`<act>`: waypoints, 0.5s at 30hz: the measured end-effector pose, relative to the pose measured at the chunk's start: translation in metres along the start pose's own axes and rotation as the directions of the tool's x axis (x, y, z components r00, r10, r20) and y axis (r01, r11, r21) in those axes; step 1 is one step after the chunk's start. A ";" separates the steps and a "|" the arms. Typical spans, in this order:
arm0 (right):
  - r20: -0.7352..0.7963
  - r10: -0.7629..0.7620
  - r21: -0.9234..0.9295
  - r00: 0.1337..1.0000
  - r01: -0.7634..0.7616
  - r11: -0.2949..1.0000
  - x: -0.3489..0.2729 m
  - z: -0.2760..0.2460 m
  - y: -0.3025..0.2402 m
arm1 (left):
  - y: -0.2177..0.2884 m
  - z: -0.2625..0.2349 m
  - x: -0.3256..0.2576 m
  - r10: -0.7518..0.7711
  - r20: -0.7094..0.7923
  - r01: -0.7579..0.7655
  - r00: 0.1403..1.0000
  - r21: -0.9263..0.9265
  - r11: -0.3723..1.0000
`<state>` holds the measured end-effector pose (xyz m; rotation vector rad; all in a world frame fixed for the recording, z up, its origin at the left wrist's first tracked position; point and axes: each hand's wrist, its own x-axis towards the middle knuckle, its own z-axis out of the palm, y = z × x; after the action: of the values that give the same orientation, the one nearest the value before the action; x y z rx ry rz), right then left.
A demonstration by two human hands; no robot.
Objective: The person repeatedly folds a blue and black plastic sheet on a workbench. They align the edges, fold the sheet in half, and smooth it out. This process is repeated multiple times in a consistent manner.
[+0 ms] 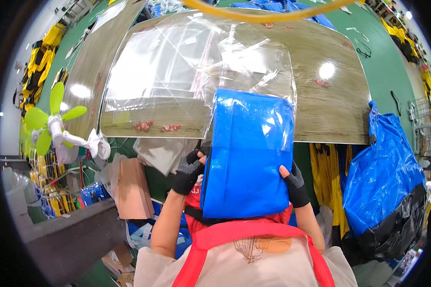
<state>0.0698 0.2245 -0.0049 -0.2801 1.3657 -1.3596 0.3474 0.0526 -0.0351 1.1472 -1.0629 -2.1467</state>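
Note:
A folded blue woven-plastic sheet (249,158) lies across my front, its near end over my red apron. Its far end sits at or inside the mouth of a clear plastic bag (285,76); exactly how far in is hard to see through the glare. My left hand (189,171), in a black fingerless glove, is closed at the sheet's left edge. On the right edge, my right hand (297,186) in a matching glove grips with its thumb on top and the other fingers hidden. More clear plastic bags (153,71) lie flat and shiny on the table.
The wood-patterned table (335,112) has its near edge just ahead of me. A green-bladed fan (55,119) is at the left, above a cardboard piece (134,189). A large blue and black bundle (380,172) hangs at the table's right corner. A yellow hoop (268,18) crosses the top.

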 end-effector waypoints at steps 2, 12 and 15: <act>0.008 -0.043 0.022 0.999 0.042 0.999 0.003 0.004 -0.006 | -0.007 0.009 0.003 0.192 -0.102 -0.166 0.976 0.225 0.960; 0.314 0.089 -0.620 0.945 0.133 0.773 -0.022 -0.024 -0.019 | -0.038 -0.049 -0.019 0.023 0.069 -0.046 0.997 0.354 0.934; 0.360 -0.066 -0.716 0.931 0.321 0.620 0.023 -0.045 -0.054 | 0.013 -0.035 0.016 0.018 0.095 -0.023 0.995 0.051 0.998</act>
<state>-0.0009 0.2142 0.0136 -1.2065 1.6161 -0.7613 0.3693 0.0191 -0.0442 1.0623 -1.1740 -2.1872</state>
